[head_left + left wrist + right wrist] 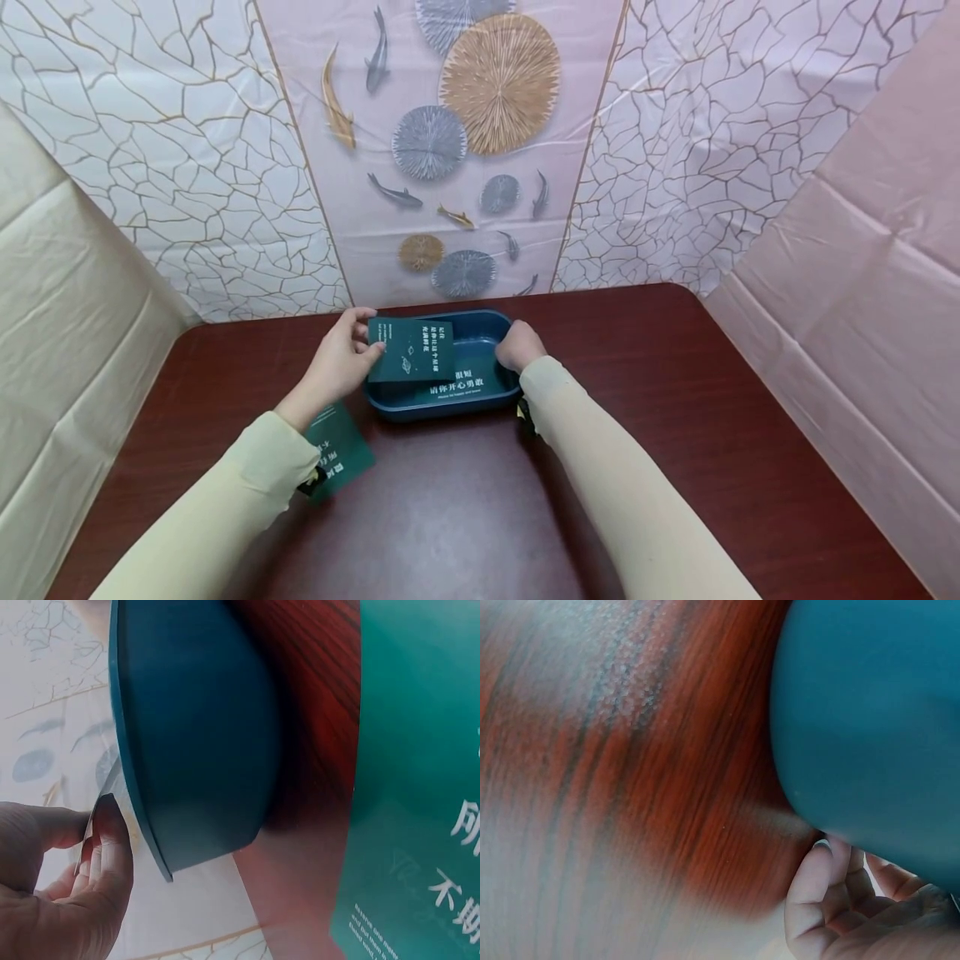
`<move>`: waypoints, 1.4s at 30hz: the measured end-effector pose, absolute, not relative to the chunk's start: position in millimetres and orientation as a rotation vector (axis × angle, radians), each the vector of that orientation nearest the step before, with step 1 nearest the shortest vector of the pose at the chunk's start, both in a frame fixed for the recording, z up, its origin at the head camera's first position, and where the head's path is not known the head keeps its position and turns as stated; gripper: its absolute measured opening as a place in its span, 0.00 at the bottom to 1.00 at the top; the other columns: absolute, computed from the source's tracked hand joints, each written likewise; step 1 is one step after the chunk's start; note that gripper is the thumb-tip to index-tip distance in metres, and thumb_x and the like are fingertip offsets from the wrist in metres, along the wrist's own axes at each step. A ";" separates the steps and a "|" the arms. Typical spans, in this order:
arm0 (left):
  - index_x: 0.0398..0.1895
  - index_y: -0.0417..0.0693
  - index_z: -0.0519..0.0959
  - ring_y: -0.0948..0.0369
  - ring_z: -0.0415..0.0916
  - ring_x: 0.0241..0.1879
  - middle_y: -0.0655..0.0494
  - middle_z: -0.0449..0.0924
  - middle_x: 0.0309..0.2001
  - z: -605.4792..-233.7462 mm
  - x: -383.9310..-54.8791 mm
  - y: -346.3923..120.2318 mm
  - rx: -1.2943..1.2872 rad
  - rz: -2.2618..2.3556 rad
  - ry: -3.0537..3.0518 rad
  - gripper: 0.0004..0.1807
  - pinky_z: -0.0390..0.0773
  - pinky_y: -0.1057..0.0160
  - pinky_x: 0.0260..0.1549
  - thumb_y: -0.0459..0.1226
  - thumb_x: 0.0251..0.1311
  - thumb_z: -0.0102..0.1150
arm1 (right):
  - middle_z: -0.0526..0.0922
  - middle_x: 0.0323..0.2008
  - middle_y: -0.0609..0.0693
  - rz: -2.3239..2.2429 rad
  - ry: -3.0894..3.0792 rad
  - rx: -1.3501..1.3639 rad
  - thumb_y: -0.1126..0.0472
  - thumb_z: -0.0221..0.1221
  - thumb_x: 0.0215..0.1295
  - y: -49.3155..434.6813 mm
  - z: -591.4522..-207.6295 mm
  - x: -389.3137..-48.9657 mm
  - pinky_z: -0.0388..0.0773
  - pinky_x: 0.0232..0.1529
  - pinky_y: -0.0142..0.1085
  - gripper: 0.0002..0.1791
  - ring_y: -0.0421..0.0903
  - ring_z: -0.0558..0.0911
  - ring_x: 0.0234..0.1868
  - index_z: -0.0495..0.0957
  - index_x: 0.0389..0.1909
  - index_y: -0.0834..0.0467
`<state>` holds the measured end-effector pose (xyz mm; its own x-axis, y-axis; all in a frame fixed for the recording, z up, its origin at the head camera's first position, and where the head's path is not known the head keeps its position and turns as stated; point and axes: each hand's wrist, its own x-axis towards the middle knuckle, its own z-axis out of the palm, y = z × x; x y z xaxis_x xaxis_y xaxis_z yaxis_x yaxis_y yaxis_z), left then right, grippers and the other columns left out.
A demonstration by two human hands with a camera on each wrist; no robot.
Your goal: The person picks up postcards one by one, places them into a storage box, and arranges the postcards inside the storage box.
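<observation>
My left hand [341,354] pinches a dark green card [411,350] by its left edge, thumb on one face and fingers behind. White print and a small planet drawing show on the card. It is held over the left part of a blue tray [442,411], overlapping it in the head view. Inside the tray lies another green card [468,382] with white lettering, partly covered by the held one. At the tray's right end, my right hand [521,347] grips the rim; in the right wrist view its curled fingers [810,881] sit against the outer wall.
One more green card [341,450] lies on the dark red wooden table [450,517], partly under my left forearm. Beyond the table's back edge hangs a patterned cloth [457,225]; plain cloth drapes both sides.
</observation>
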<state>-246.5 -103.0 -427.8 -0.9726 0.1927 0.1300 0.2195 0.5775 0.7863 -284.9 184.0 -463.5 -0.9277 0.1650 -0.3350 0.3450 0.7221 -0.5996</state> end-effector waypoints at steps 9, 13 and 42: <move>0.62 0.45 0.64 0.56 0.77 0.35 0.47 0.74 0.43 -432.1 -248.9 -88.4 -0.404 -1.349 -2.806 0.28 0.78 0.58 0.31 0.35 0.61 0.63 | 0.67 0.64 0.60 -0.989 2.688 0.392 0.65 0.53 0.69 186.0 -465.3 -287.2 0.73 0.55 0.50 0.30 0.54 0.72 0.58 0.57 0.69 0.65; 0.62 0.44 0.63 0.55 0.75 0.35 0.46 0.72 0.45 -434.0 -249.5 -82.2 -0.427 -1.334 -2.833 0.29 0.77 0.58 0.31 0.36 0.60 0.64 | 0.68 0.64 0.61 -0.984 2.692 0.384 0.65 0.53 0.69 185.6 -464.8 -285.7 0.73 0.55 0.50 0.30 0.54 0.73 0.56 0.57 0.69 0.66; 0.61 0.37 0.68 0.50 0.69 0.53 0.40 0.58 0.58 -448.3 -259.1 -47.4 -0.513 -0.905 -3.173 0.33 0.70 0.52 0.55 0.43 0.57 0.69 | 0.69 0.63 0.60 -0.957 2.696 0.407 0.64 0.52 0.69 183.4 -464.2 -285.2 0.75 0.53 0.48 0.29 0.53 0.73 0.55 0.59 0.69 0.65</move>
<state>-259.1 -47.4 -448.3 -0.9337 0.3424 -0.1045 0.2359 0.8079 0.5400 -285.2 183.4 -464.2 -0.9292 0.1762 -0.3248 0.3415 0.7451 -0.5728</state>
